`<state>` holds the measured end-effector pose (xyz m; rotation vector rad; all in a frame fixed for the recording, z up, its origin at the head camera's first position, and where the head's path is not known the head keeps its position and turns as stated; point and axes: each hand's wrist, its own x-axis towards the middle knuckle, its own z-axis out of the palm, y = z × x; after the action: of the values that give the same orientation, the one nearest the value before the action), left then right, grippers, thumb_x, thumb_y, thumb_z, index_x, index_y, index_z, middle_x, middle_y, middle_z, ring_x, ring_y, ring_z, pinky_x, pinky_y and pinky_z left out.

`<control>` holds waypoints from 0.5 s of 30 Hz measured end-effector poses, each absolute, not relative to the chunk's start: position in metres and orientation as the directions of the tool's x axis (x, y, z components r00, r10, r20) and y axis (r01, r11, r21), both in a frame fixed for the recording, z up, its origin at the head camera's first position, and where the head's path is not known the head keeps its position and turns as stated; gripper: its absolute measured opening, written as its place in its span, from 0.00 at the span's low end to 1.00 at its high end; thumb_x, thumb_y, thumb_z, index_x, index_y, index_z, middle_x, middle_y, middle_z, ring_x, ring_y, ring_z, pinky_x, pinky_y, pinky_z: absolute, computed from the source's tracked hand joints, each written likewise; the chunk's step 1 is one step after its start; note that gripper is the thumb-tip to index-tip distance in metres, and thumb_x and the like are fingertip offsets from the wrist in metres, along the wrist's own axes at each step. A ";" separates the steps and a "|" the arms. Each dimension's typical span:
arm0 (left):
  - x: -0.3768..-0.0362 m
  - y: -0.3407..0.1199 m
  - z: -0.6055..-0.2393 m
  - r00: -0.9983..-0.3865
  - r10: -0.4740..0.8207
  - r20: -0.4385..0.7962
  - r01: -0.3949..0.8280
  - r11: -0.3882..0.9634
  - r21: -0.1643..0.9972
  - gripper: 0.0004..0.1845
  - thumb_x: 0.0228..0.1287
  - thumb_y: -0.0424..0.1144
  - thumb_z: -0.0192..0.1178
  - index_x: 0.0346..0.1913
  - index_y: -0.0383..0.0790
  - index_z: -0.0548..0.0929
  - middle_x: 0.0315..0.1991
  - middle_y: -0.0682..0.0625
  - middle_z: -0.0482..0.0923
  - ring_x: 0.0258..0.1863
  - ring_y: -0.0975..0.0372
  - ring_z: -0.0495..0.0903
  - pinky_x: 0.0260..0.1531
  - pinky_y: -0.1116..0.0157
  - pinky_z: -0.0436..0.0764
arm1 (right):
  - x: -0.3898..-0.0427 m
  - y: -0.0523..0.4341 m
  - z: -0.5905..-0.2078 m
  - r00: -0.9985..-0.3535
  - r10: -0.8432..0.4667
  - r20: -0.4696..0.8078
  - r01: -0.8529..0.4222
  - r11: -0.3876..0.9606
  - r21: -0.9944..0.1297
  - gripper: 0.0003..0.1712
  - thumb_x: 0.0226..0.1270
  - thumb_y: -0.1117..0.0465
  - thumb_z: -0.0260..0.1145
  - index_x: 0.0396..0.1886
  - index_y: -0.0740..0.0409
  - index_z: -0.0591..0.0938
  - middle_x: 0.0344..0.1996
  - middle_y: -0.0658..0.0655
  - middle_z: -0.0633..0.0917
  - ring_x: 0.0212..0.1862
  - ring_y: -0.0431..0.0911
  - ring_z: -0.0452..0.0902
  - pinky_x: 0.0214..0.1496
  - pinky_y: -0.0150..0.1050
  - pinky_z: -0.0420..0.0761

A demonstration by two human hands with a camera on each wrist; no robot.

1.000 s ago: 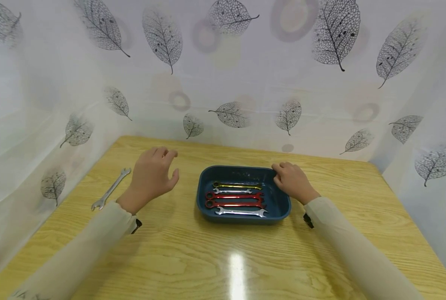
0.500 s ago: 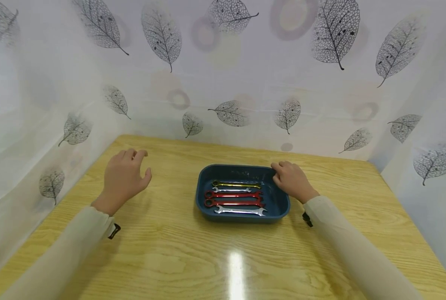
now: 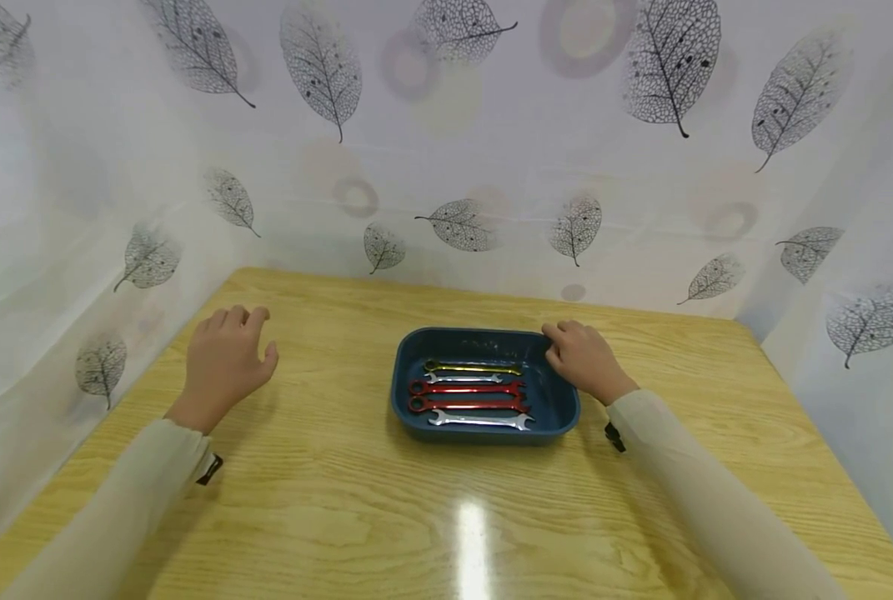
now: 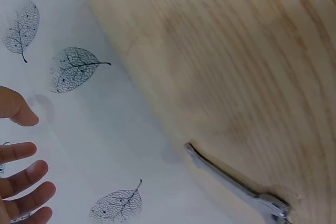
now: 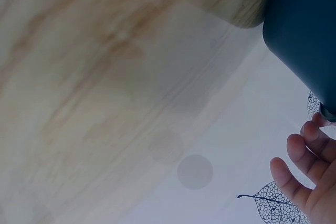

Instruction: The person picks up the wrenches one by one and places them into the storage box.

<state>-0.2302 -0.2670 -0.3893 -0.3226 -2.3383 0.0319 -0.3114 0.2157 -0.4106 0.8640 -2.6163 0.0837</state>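
A dark blue rectangular tray (image 3: 484,437) stands on the table, and my right hand (image 3: 584,360) grips its rim at the far right corner. In the right wrist view, the fingers (image 5: 299,153) reach up to the tray's edge. Inside lie a gold wrench (image 3: 472,368), a small silver wrench (image 3: 464,379), two red ratchet wrenches (image 3: 469,405) and a larger silver wrench (image 3: 479,420), roughly parallel. My left hand (image 3: 224,357) hovers over the table's left side, fingers loosely bent and holding nothing. A silver double-ended wrench (image 4: 223,177) lies below it; the hand and arm hide it in the head view.
The light wood table (image 3: 356,517) reaches back to a pale curtain (image 3: 303,183) printed with leaves, which also hangs along the left and right sides. The loose wrench lies close to the table's left edge.
My left hand has moved left, away from the tray, and now covers the loose silver wrench in the head view. My right hand and the tray have stayed in place.
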 end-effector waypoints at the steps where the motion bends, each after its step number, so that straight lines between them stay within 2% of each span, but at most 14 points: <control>1: -0.231 -0.269 -0.391 -0.680 0.242 0.692 0.219 0.968 -0.123 0.18 0.45 0.36 0.62 0.41 0.31 0.78 0.30 0.33 0.78 0.28 0.42 0.77 0.26 0.49 0.76 | -0.312 0.216 -0.411 -0.738 -0.561 0.375 -0.584 0.809 0.062 0.04 0.58 0.66 0.54 0.33 0.60 0.74 0.18 0.54 0.69 0.21 0.46 0.62 0.24 0.39 0.63; 8: -0.231 -0.278 -0.396 -0.713 0.226 0.664 0.204 0.972 -0.112 0.18 0.45 0.36 0.63 0.41 0.30 0.78 0.29 0.33 0.77 0.25 0.43 0.76 0.23 0.50 0.75 | -0.312 0.216 -0.411 -0.742 -0.558 0.372 -0.582 0.811 0.057 0.04 0.58 0.66 0.54 0.33 0.60 0.75 0.18 0.54 0.69 0.21 0.46 0.63 0.25 0.39 0.63; 15: -0.234 -0.291 -0.405 -0.752 0.191 0.630 0.207 0.977 -0.050 0.18 0.45 0.36 0.62 0.41 0.30 0.77 0.29 0.32 0.77 0.25 0.43 0.75 0.22 0.49 0.74 | -0.311 0.216 -0.411 -0.739 -0.558 0.379 -0.584 0.810 0.054 0.04 0.58 0.66 0.54 0.32 0.60 0.74 0.17 0.54 0.68 0.21 0.46 0.62 0.24 0.38 0.62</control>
<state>-0.2344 -0.2913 -0.4051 -0.2777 -2.4415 -0.0305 -0.3113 0.2157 -0.4107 0.8597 -2.6154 0.0963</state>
